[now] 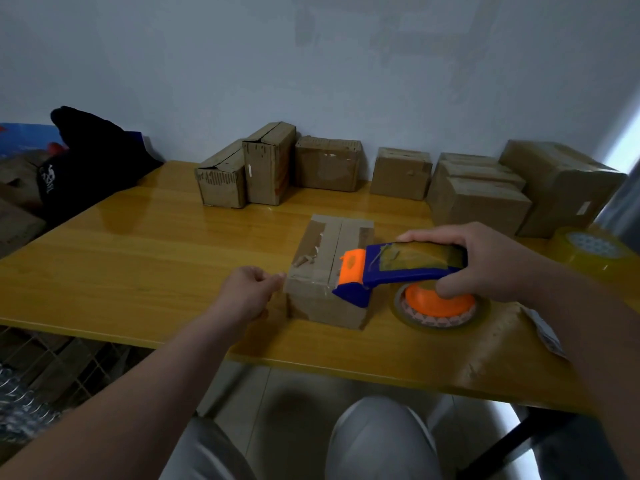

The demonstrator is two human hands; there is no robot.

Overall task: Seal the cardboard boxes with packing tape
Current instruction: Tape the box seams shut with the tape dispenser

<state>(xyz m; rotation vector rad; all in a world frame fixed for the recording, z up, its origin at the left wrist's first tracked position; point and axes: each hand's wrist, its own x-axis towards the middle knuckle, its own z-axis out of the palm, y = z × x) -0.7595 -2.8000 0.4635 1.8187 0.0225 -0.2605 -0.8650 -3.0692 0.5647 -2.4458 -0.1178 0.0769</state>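
Observation:
A small cardboard box (327,271) stands near the front middle of the yellow table (145,258), its top flaps closed and marked with old tape. My right hand (481,261) grips a blue and orange tape dispenser (398,268) loaded with a clear tape roll. The dispenser's orange blade end rests on the box's front right top edge. My left hand (247,292) is at the box's left front corner with thumb and fingers pinched together, apparently on a tape end that is too thin to make out.
Several cardboard boxes (329,164) line the back of the table along the wall, more stacked at the right (561,181). A spare tape roll (588,252) lies at the right edge. A black cap (86,157) sits left. A flat taped parcel (512,348) lies front right.

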